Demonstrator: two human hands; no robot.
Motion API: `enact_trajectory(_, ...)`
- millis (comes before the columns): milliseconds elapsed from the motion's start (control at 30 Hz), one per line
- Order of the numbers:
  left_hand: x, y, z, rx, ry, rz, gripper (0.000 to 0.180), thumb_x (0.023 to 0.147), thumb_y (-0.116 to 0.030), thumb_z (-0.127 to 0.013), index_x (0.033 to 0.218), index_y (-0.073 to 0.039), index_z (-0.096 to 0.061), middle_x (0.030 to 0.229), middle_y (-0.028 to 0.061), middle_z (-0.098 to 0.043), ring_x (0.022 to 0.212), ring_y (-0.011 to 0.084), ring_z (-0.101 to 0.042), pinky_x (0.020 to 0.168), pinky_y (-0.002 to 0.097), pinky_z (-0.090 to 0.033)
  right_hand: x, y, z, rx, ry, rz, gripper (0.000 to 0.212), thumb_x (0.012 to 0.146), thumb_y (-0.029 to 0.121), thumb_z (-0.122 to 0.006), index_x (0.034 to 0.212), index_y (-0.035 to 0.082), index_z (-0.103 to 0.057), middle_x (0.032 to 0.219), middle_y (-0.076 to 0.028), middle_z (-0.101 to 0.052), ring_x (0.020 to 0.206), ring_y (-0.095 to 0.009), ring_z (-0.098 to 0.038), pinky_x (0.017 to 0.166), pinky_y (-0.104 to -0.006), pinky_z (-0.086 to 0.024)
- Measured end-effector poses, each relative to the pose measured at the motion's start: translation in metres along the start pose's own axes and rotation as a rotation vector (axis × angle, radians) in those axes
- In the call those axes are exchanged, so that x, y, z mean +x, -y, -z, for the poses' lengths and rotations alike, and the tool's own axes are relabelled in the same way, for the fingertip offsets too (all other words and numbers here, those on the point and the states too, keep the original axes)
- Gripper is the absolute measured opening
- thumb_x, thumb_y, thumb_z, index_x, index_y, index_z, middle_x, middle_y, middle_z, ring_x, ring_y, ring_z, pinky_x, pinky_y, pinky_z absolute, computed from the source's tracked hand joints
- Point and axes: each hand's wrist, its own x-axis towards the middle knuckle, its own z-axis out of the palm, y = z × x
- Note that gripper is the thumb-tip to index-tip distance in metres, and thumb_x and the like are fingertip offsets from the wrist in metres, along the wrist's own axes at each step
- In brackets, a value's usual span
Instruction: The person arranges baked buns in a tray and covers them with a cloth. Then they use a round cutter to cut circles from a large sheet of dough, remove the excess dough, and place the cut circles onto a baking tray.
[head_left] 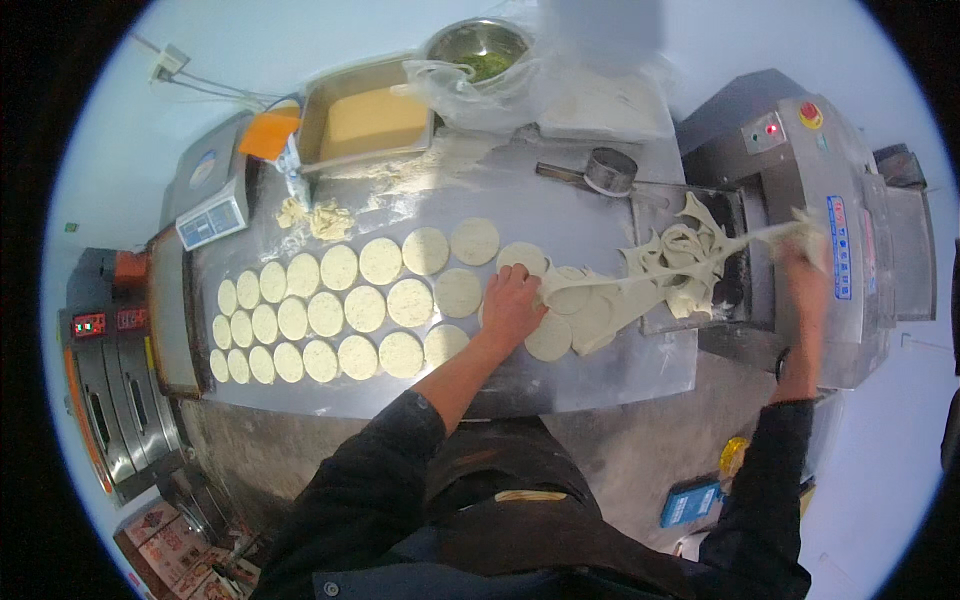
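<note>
Rows of pale round dough discs (365,309) lie on the metal table, running from the left side to the middle. My left hand (514,306) rests on discs at the right end of the rows, fingers spread over the dough. A long strip of dough scrap (715,256) stretches, raised, from beside that hand to my right hand (801,252), smeared by motion and closed on its far end. Beneath the strip, a heap of cut dough scraps (682,250) sits on the machine's tray. More discs (549,338) overlap a dough sheet beside my left hand.
A metal ring cutter with a handle (608,172) lies behind the scraps. The steel dough machine (800,170) stands at the right. Along the back are a scale (212,215), a rectangular pan of yellow filling (372,122) and a steel bowl of greens (482,65). Dough crumbs (330,220) lie near the scale.
</note>
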Motion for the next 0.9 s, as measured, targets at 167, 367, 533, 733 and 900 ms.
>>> enact_trajectory(167,0.003,0.022,-0.019,-0.027,0.058,0.050,0.027,0.084,-0.021,-0.083,0.105,-0.006,-0.073,0.096,0.0101,-0.069,0.094,0.0316,-0.068,0.082,0.0467,-0.054,-0.108,0.056,-0.129,-0.012,0.372,0.030,0.079,0.091,0.025,-0.080,0.159,0.004,-0.045,0.162,-0.024,-0.043,0.149,-0.045,-0.043,0.124,-0.0508,-0.038)
enact_trajectory(367,0.018,-0.022,0.007,-0.604,0.061,0.379,0.016,0.096,-0.014,-0.073,0.099,0.001,-0.067,0.082,0.0103,-0.074,0.077,0.0203,-0.072,0.072,0.0369,-0.057,-0.229,0.128,-0.183,0.055,0.579,0.457,0.083,0.081,0.027,-0.085,0.155,0.009,-0.053,0.156,-0.023,-0.050,0.150,-0.039,-0.043,0.128,-0.0591,-0.029)
enact_trajectory(533,0.063,-0.069,0.011,-0.943,0.234,0.420,0.015,0.095,-0.011,-0.072,0.095,0.002,-0.065,0.079,0.0082,-0.073,0.072,0.0123,-0.069,0.067,0.0318,-0.055,-0.248,0.086,-0.219,0.120,0.447,0.709,0.056,0.084,0.028,-0.081,0.134,0.007,-0.065,0.141,-0.019,-0.061,0.143,-0.039,-0.050,0.120,-0.0595,-0.038)
enact_trajectory(733,0.133,-0.104,-0.009,-0.931,0.407,0.218,0.016,0.096,-0.013,-0.071,0.090,0.001,-0.065,0.076,0.0075,-0.072,0.070,0.0108,-0.067,0.066,0.0297,-0.055,-0.231,0.085,-0.224,0.278,0.616,0.400,0.022,0.096,0.022,-0.070,0.108,0.004,-0.065,0.106,-0.020,-0.070,0.104,-0.038,-0.068,0.091,-0.0508,-0.054)
enact_trajectory(900,0.197,-0.168,0.006,-0.774,0.530,-0.007,0.019,0.095,-0.018,-0.071,0.095,0.001,-0.069,0.079,0.0099,-0.075,0.072,0.0138,-0.071,0.069,0.0321,-0.057,-0.183,0.067,-0.199,0.816,0.143,-0.307,0.022,0.110,0.021,-0.054,0.108,-0.001,-0.058,0.097,-0.012,-0.066,0.085,-0.023,-0.058,0.080,-0.0410,-0.050)
